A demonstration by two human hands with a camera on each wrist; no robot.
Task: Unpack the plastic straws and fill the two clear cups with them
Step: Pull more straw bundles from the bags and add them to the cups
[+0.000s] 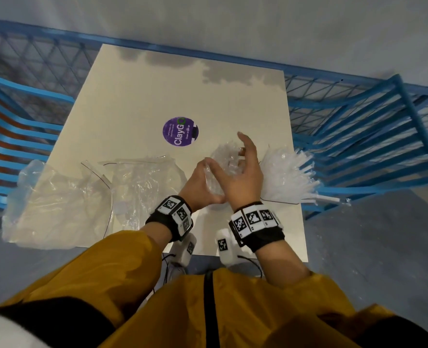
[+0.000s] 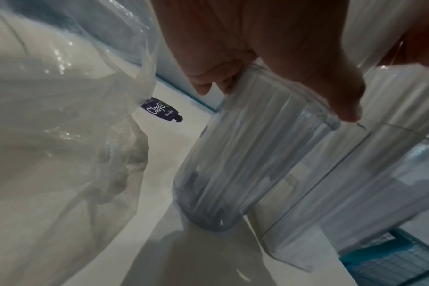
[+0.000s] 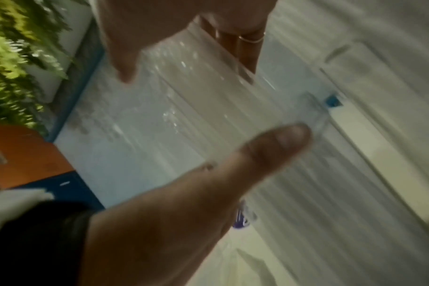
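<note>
Layout on the table (image 1: pixel 137 96). A round sticker (image 1: pixel 180 131) lies near the table's centre. At the left edge, a crumpled plastic bag (image 1: pixel 54 204) overhangs the front-left corner; a second bag (image 1: pixel 145 182) lies just to its right. A cup (image 2: pixel 245 154) filled with straws stands between the bags and the right edge, the left hand (image 1: pixel 198 187) and right hand (image 1: pixel 243 172) around it. At the right edge, a second bundle of straws (image 1: pixel 288 177) overhangs the edge.
</note>
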